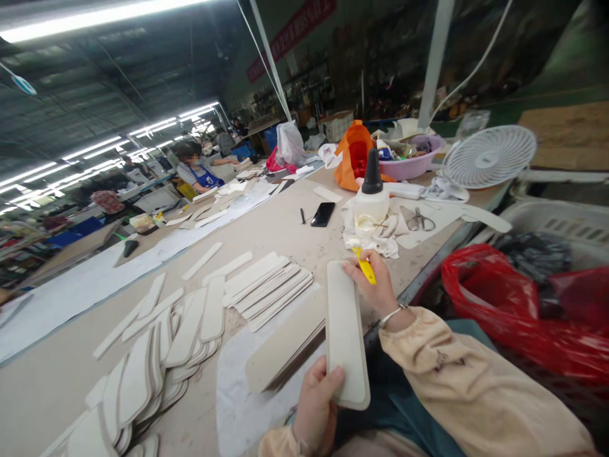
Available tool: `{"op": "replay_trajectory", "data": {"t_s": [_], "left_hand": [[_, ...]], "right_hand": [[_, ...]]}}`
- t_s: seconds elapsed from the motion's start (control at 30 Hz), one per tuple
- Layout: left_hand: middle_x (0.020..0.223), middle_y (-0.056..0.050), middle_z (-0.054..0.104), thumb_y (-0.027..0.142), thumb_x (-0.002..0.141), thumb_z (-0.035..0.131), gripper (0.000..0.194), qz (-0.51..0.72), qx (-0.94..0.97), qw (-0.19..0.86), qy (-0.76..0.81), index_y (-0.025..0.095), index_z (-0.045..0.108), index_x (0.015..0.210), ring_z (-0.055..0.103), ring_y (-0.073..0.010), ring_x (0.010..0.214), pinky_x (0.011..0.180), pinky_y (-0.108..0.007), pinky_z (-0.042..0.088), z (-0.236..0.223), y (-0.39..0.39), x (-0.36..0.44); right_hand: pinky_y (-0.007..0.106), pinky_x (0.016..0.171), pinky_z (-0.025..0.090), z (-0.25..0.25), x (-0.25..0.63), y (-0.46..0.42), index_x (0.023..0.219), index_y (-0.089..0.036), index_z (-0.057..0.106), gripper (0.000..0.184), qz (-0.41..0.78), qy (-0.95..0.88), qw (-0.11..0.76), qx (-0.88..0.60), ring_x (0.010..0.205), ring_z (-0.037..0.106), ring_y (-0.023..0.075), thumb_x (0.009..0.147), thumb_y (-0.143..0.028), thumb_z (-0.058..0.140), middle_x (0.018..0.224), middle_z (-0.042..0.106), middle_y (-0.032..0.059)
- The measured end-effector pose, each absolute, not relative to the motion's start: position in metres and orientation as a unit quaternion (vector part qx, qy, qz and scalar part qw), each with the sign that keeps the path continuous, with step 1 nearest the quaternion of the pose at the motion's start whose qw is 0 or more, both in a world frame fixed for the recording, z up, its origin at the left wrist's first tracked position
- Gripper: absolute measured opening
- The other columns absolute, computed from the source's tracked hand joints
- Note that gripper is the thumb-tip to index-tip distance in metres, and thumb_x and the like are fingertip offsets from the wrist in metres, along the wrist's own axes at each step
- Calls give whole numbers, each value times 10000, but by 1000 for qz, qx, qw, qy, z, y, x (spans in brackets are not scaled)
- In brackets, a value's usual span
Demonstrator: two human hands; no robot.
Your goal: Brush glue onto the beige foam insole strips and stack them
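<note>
A long pale panel with rounded corners (346,336) is tilted up in front of me. My left hand (316,403) grips its lower left edge, thumb on the face. My right hand (378,289) is closed around a small yellow-handled brush (367,270), and its fingertips touch the panel's upper right edge. Left of the panel lies a stack of brownish-grey panels (280,343) on a white sheet (233,393). Beyond that stack is a neat fanned row of pale panels (271,285). A white bottle with a black cone top (372,203) stands past my right hand.
Many loose panels (137,374) cover the table's left side. Farther back lie a black phone (323,214), scissors (419,220), an orange bag (353,158), a purple basin (413,166) and a white fan (490,157). A red plastic bag (514,317) fills the right. A co-worker (200,171) sits far off.
</note>
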State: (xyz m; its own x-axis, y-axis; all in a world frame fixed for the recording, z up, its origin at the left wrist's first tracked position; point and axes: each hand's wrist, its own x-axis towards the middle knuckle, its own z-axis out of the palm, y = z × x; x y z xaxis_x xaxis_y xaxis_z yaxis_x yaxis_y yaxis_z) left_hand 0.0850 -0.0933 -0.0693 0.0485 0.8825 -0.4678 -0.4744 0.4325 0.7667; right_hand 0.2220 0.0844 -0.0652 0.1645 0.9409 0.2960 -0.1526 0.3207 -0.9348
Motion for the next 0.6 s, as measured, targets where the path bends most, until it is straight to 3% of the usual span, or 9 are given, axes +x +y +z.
{"op": "replay_trajectory", "data": {"t_s": [0.17, 0.3, 0.47, 0.6], "left_hand": [[881, -89, 727, 394, 786, 705, 365, 501, 235, 671, 494, 132, 704, 1040, 624, -157, 723, 693, -267, 466, -69, -87, 82], [784, -85, 717, 440, 765, 716, 373, 500, 245, 638, 532, 111, 728, 941, 571, -136, 647, 624, -247, 421, -73, -87, 81], [619, -75, 663, 556, 576, 812, 497, 519, 228, 619, 543, 89, 736, 727, 505, -118, 551, 558, -248, 370, -84, -91, 78], [562, -41, 616, 646, 425, 828, 611, 508, 220, 630, 546, 96, 729, 673, 471, -95, 501, 540, -253, 357, -90, -93, 67]], "right_hand": [[271, 557, 364, -63, 213, 76, 872, -262, 369, 365, 452, -496, 639, -376, 603, 441, 138, 759, -340, 707, 725, 480, -47], [300, 594, 414, -59, 208, 68, 868, -268, 380, 360, 468, -500, 628, -371, 637, 498, 162, 764, -366, 710, 752, 549, -25], [316, 624, 479, -58, 212, 65, 800, -269, 462, 332, 425, -501, 602, -453, 684, 598, 185, 717, -428, 741, 804, 645, 36], [349, 668, 539, -60, 209, 70, 756, -251, 513, 369, 394, -503, 592, -492, 717, 666, 229, 611, -484, 758, 772, 681, 24]]}}
